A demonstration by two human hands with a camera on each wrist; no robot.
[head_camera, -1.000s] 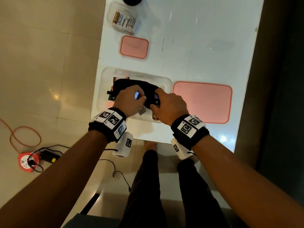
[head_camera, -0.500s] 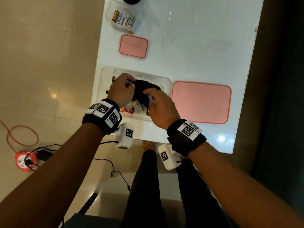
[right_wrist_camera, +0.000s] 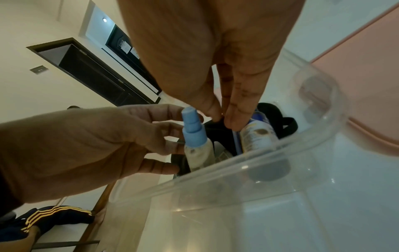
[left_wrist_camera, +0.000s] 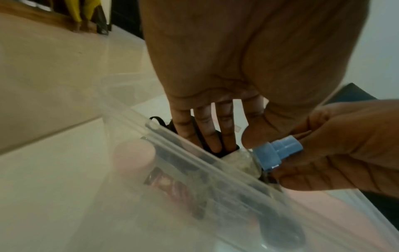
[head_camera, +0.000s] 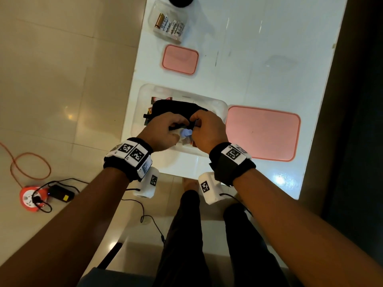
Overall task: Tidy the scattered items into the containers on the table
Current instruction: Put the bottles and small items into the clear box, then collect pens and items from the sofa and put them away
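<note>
Nearest, at the table's front edge, a large clear plastic tub (head_camera: 217, 106) is set on the white table (head_camera: 259, 38). Both hands are held together over its near side.

Left hand (head_camera: 163, 131): its fingers are laid along a small bottle with a blue cap (head_camera: 185, 132), thumb against the neck, so the bottle is grasped. The bottle is seen upright, its base below the tub's rim.

Right hand (head_camera: 208, 131): thumb and fingertips (right_wrist_camera: 234, 119) are pinched on the edge of a black pouch (head_camera: 176, 109), which lies inside the tub. A second bottle with a printed label (right_wrist_camera: 257, 134) is seen just beside those fingertips, also inside the tub.

Beneath the pouch, small packets are partly seen; they cannot be identified.

Just right of the tub, a large pink lid (head_camera: 263, 133) is laid flat.

Farther back, a small pink lid (head_camera: 179, 59) is laid flat.

Beyond that, a small clear container (head_camera: 153, 17) is found, holding batteries (head_camera: 170, 26).
</note>
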